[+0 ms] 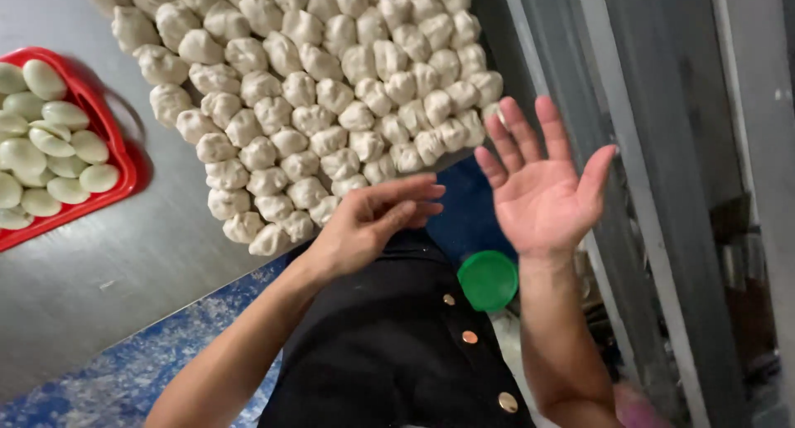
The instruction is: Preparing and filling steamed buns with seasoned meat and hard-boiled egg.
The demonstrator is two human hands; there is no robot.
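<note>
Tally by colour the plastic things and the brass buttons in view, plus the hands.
Red tray: 1
Green lid: 1
Brass buttons: 3
Hands, left hand and right hand, both empty and open: 2
Total: 7

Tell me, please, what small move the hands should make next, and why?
Probably the left hand should reach forward to the nearest dough balls at the table edge. Both hands are empty: the right hand is open, palm up, off the table, while the left hovers just short of the dough.
</note>
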